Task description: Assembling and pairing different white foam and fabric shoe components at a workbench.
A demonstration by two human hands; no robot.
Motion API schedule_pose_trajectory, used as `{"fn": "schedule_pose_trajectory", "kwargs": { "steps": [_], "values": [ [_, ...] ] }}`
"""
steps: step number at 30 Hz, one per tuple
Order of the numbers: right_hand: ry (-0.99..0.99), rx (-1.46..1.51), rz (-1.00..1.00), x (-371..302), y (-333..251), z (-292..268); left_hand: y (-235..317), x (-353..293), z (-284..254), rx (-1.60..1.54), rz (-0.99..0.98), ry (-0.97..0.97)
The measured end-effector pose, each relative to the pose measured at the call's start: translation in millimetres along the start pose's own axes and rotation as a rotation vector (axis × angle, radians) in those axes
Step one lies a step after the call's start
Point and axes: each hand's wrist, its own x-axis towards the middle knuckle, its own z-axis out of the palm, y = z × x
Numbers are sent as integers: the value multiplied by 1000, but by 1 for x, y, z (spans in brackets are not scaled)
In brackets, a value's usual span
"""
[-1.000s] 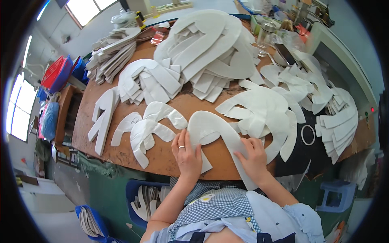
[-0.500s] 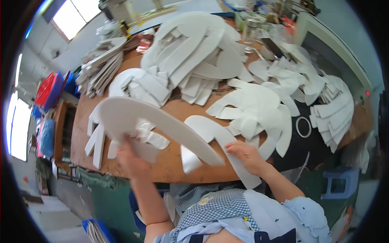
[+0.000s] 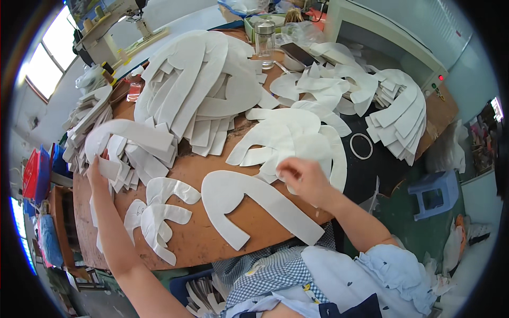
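Observation:
My left hand (image 3: 97, 170) is closed on the end of a white curved foam piece (image 3: 130, 133), holding it over the left stack of similar pieces (image 3: 139, 161). My right hand (image 3: 303, 179) has its fingers curled together above the near edge of a heap of thin white sheet pieces (image 3: 289, 132); whether anything is between the fingertips is hidden. Below it, one white hook-shaped piece (image 3: 241, 183) lies flat near the table's front edge. Left of that lie several small curved white pieces (image 3: 164, 214), overlapping.
A tall stack of white curved pieces (image 3: 185, 79) fills the back of the brown table (image 3: 185, 252). Fanned pieces (image 3: 400, 119) and a white ring (image 3: 361, 146) lie on the right. A glass jar (image 3: 264, 45) and a phone (image 3: 299, 54) stand behind. A blue stool (image 3: 433, 193) is on the floor.
My left hand has carried the foam piece left to the stack there. My right hand has moved off the hook-shaped piece, up toward the thin sheet heap. The view has turned to the right.

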Motion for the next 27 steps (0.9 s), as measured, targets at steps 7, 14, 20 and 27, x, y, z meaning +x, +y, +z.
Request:
{"fn": "schedule_pose_trajectory", "kwargs": {
  "steps": [7,14,20,27],
  "values": [
    [179,-767,148,70,37,-12,-65,-64,51,1133,808,186],
    [165,-639,171,73,40,-5,-81,-358,172,997,548,-598],
    [184,-701,137,83,49,-2,-97,-422,178,1156,476,-595],
    [368,-306,-389,81,24,15,-97,-423,176,1118,456,-603]
  ]
}}
